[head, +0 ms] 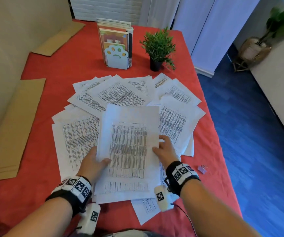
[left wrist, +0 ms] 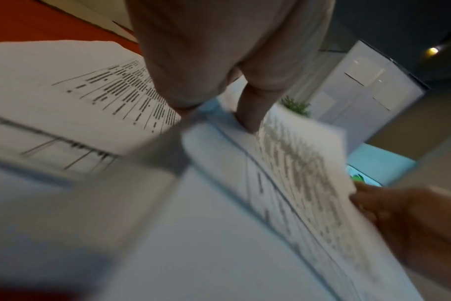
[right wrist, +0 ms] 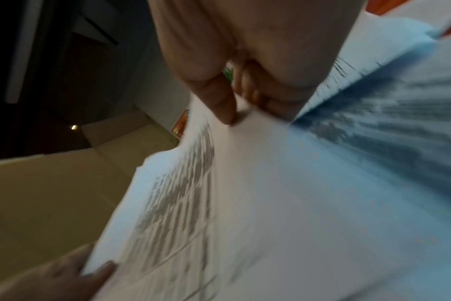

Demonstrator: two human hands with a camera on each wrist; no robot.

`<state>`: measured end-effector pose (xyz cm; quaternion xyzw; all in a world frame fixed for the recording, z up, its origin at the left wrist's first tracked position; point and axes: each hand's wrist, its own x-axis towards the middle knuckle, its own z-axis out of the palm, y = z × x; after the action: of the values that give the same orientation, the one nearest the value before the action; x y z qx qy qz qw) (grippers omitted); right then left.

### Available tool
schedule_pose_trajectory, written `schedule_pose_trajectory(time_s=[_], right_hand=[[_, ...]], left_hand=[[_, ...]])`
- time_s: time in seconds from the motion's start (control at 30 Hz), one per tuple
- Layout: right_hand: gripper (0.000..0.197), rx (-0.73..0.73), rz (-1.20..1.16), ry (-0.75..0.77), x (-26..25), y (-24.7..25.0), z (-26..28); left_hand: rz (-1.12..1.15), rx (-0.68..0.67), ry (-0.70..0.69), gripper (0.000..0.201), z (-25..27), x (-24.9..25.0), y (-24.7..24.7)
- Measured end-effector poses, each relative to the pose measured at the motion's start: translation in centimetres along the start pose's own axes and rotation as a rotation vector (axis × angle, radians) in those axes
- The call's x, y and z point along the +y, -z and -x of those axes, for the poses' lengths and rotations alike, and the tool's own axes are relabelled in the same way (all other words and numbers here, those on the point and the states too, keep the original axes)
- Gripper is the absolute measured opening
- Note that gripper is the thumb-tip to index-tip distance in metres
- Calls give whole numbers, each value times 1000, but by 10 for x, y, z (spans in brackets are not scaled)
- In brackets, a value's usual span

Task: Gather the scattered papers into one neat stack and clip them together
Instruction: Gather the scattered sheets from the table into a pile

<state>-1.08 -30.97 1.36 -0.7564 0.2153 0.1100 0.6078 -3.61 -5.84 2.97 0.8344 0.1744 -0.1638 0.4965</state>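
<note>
A stack of printed papers [head: 129, 142] is lifted slightly above the red table [head: 52, 69], over the middle of the spread. My left hand [head: 100, 159] grips its left edge, thumb on top and fingers underneath. My right hand [head: 160, 144] pinches the right edge. The left wrist view shows my left hand [left wrist: 219, 114] on the stack [left wrist: 296, 163], blurred. In the right wrist view my right hand [right wrist: 247, 110] has its thumb on the stack [right wrist: 245, 183]. Several scattered papers [head: 120, 94] fan out on the cloth around it. A lilac binder clip [head: 202, 169] lies right of my right wrist.
A paw-shaped book holder [head: 116, 55] with books and a small potted plant [head: 158, 48] stand behind the papers. Brown cardboard sheets [head: 13, 127] lie along the left side. The table's right edge drops to a blue floor [head: 248, 134].
</note>
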Motion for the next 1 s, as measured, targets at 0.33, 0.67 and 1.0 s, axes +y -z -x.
schedule_pose_trajectory(time_s=[0.33,0.67,1.0], right_hand=[[96,-35,1166,57,6,24,-53],[44,134,719,213,-18,23,-52],[51,-353,1015,438,17,-38,30]], left_hand=[[45,150,119,42,-39,-22,36],[119,-7,220,43,-42,-30,27],[273,-154,264,59,-55,-5,-1]])
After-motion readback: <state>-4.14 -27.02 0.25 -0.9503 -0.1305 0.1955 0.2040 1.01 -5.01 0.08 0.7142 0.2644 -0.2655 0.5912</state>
